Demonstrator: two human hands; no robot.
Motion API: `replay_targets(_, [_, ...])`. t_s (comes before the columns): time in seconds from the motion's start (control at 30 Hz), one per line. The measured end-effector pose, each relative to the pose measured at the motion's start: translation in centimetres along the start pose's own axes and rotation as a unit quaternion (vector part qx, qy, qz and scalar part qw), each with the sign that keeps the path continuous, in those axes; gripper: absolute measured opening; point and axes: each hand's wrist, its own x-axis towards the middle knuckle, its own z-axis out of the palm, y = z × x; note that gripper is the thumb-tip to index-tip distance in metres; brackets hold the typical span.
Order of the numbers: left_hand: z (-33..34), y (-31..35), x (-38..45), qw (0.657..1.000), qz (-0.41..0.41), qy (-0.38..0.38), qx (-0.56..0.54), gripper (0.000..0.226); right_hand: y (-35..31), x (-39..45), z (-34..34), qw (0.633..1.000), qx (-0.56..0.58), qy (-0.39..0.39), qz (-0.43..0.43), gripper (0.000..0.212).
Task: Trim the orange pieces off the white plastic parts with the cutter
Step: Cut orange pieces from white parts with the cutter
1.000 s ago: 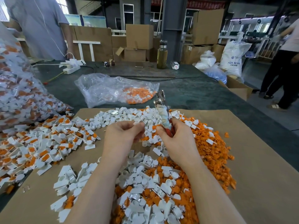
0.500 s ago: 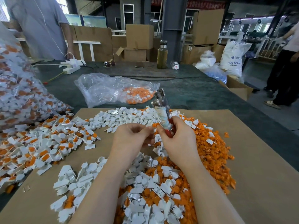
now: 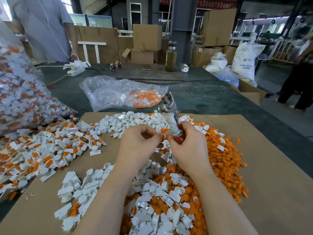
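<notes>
My right hand (image 3: 186, 146) grips the cutter (image 3: 170, 114) by its red handles, with the metal jaws pointing up and away from me. My left hand (image 3: 140, 145) has curled fingers, and its fingertips pinch a small part with an orange piece (image 3: 163, 130) right against the cutter's handle. Both hands hover over the cardboard sheet (image 3: 271, 184). White plastic parts with orange pieces (image 3: 42, 150) lie piled at the left. Trimmed white parts (image 3: 128, 121) lie beyond my hands. A heap of orange offcuts (image 3: 223, 160) spreads to the right.
A big clear bag of untrimmed parts (image 3: 18, 99) leans at the far left. A flatter clear bag with orange bits (image 3: 122, 92) lies on the green table behind the cardboard. A power strip (image 3: 76, 67), a bottle (image 3: 171, 56) and a person (image 3: 44, 28) stand at the table's far side.
My left hand has moved right to meet the right hand at the cutter, and an orange piece now shows between the fingertips. The cutter has hardly moved.
</notes>
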Motion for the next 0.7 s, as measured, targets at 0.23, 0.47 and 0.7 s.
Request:
replay_targets(0.23, [0.06,-0.16,0.03,0.995,0.046,0.019,0.081,0.020,-0.15,0.09,0.10,1.000,0.002,-0.002,-0.003,0.014])
replay_targets(0.47, [0.13,-0.18,0.13,0.997,0.031,0.011,0.068,0.020,-0.11,0.12,0.07,1.000,0.014,-0.019,-0.007,0.017])
replay_targets(0.7, [0.28,-0.20,0.16,0.995,0.033,0.038,0.088,0.021,0.07,0.32,-0.17,0.996,0.061,-0.070,-0.001,0.021])
